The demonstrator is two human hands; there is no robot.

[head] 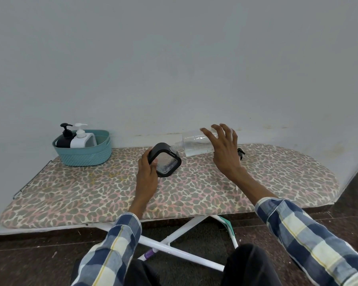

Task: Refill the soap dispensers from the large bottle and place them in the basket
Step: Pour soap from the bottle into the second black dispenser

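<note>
My left hand [146, 168] grips a black-framed clear soap dispenser [166, 162], tilted on the ironing board [91, 190] with its opening toward the right. My right hand [223, 147] holds the large clear bottle [192, 143] lying almost level, fingers curled over its top. The bottle's threaded neck meets the dispenser's opening, and a little clear liquid lies along the bottle's lower side. A teal basket [85, 155] at the back left holds a black pump dispenser [65, 137] and a white pump dispenser [81, 138], both upright.
A black pump cap [241, 154] lies on the board just behind my right wrist. The leopard-print board stands against a pale wall. Its white legs [174, 240] cross below, above a dark floor.
</note>
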